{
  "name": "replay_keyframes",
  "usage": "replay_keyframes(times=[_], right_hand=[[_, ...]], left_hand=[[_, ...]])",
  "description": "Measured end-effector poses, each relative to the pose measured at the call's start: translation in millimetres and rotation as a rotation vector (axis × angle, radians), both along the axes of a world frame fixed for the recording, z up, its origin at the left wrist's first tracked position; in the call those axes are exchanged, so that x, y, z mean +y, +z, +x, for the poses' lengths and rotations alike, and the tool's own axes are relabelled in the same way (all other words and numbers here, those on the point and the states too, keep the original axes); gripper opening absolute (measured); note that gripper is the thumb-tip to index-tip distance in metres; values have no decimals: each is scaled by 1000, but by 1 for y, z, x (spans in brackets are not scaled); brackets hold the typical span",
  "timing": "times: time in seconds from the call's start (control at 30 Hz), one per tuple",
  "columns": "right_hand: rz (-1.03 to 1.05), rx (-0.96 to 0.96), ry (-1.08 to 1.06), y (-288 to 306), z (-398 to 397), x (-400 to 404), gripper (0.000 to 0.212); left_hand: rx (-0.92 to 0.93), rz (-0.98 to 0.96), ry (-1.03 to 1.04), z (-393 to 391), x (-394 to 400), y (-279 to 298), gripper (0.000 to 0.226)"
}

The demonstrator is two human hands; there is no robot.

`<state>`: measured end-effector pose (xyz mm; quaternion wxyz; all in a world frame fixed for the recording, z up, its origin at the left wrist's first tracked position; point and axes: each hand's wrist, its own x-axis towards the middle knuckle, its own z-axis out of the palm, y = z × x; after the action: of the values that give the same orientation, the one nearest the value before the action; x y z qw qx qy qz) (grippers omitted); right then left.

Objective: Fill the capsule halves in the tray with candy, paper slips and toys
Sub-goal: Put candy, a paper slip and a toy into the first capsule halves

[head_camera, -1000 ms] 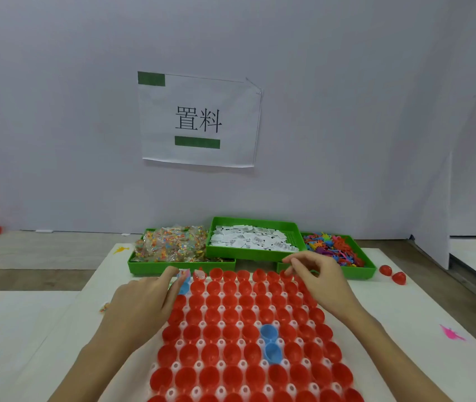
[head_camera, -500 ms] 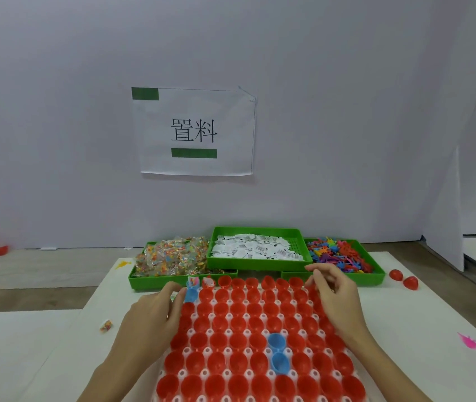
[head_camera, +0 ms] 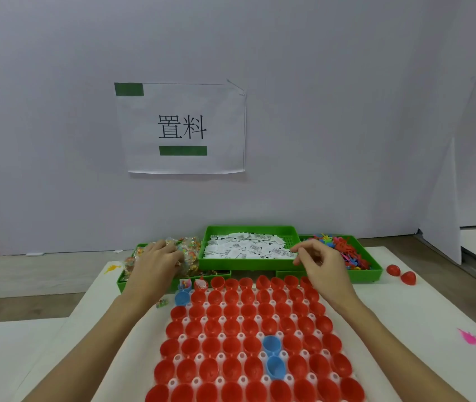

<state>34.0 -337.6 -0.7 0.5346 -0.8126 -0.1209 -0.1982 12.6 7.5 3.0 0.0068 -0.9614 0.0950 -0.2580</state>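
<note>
Capsule halves, red plastic cups with a few blue ones among them [head_camera: 248,338], stand mouth-up in a white moulded tray [head_camera: 262,380] that covers the near part of the white bench [head_camera: 422,323]. Beyond the tray's far edge three green plastic bins sit side by side: wrapped candy [head_camera: 190,250] on the left, white paper slips [head_camera: 245,248] in the middle, small coloured plastic toys [head_camera: 347,250] on the right. Each hand is over its own supply. The left hand [head_camera: 155,262] lies on the candy heap, fingers bent down into the wrappers; whether it has caught a piece I cannot tell. The right hand [head_camera: 318,262] hovers at the near right corner of the slip bin, just beside the toys, fingers curled with thumb and forefinger close together, nothing visibly held. Only two cups, at the far left corner [head_camera: 193,284], show filling, so the empty far row lies directly toward the person from both hands.
</note>
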Motion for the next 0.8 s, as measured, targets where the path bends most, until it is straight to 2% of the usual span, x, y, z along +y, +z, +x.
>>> replay_keyframes(times=[0.1,0.23,0.37,0.43,0.5,0.57,0.63,0.7,0.8], right_hand=[[-172,-28,9,6,11,8,17],[-519,-41,-18,20,36,18,19],[-740,121,-1,32,59,21,33],[-787,174,9,32,65,22,40],[-798,200,12,31,69,23,38],[-785,225,23,29,71,23,28],[-766,256,22,30,72,25,34],[-737,238,-7,31,73,27,17],[-684,232,-48,29,73,31,9]], left_hand=[[-36,-163,-26,1,0,-3,13],[-87,-190,-35,-5,2,-4,8],[-121,-246,61,-19,-1,-3,7],[-165,-350,28,-29,-6,-3,9],[-213,-490,-37,-42,-15,-3,11],[-217,-695,-85,-58,-25,-4,14],[-180,-885,-104,-74,-34,-10,16],[-150,-1019,-120,-89,-42,-16,18],[-135,-1137,-158,-105,-48,-19,20]])
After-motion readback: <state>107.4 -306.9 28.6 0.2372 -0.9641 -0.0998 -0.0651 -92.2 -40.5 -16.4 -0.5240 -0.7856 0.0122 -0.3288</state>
